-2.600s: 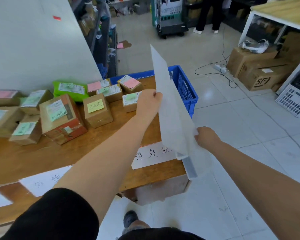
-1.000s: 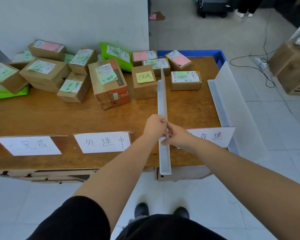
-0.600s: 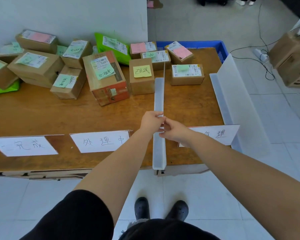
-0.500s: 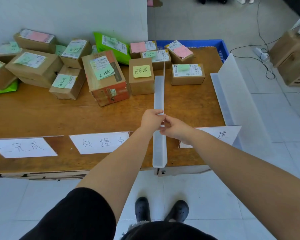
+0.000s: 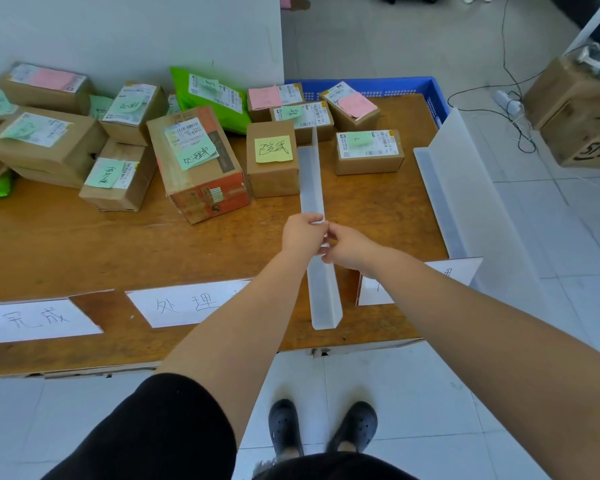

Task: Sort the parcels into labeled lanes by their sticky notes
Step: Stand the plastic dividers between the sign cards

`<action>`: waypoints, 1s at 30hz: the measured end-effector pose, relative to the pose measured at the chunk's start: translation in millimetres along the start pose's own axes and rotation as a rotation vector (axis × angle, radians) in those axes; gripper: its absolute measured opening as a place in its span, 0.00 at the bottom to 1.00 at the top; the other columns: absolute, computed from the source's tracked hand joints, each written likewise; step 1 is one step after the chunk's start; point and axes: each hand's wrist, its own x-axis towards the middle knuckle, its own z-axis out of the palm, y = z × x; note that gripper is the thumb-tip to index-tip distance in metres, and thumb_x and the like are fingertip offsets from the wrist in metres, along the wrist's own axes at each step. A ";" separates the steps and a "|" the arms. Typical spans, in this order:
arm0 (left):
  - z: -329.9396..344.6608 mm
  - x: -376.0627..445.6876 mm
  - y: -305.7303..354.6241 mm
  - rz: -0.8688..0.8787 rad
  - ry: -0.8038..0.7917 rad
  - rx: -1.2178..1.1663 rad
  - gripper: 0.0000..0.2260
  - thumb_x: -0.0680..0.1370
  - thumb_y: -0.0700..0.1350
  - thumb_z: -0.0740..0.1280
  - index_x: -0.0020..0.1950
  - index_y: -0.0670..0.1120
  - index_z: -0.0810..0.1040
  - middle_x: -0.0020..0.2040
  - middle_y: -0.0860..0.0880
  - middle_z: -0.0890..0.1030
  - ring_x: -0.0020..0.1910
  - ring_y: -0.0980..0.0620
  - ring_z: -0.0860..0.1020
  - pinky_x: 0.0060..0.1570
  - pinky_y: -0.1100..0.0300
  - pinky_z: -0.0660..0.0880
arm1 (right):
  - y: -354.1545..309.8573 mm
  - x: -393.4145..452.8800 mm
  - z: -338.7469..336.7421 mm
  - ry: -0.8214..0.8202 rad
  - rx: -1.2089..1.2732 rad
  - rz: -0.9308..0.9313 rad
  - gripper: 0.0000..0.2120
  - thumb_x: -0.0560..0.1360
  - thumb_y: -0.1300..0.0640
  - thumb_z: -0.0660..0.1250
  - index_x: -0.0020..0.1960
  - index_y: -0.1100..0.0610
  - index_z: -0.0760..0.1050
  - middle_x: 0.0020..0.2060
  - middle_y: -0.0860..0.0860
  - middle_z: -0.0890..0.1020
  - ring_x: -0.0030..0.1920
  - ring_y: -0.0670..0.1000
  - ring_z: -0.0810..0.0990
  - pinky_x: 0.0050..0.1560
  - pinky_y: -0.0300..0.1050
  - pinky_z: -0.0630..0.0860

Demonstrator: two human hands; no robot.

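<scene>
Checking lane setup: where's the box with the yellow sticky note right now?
In the head view, the box with the yellow sticky note stands mid-table, right of the orange-and-brown box and against the left side of the white divider that both hands grip.

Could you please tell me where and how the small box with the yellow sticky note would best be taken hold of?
I would grip the box with the yellow note across its left and right side walls, coming down from above. It stands upright with its top free, but the white divider lies close on its right and a larger taped box on its left, so the fingers must slip into narrow gaps.
</scene>
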 end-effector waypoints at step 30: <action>152.5 -54.4 65.8 0.513 -0.129 0.463 0.18 0.77 0.45 0.65 0.66 0.46 0.71 0.64 0.48 0.75 0.63 0.50 0.74 0.53 0.64 0.68 | 126.8 -58.9 -187.7 0.658 -0.375 -0.032 0.21 0.75 0.58 0.62 0.67 0.57 0.67 0.64 0.55 0.72 0.63 0.56 0.71 0.58 0.52 0.71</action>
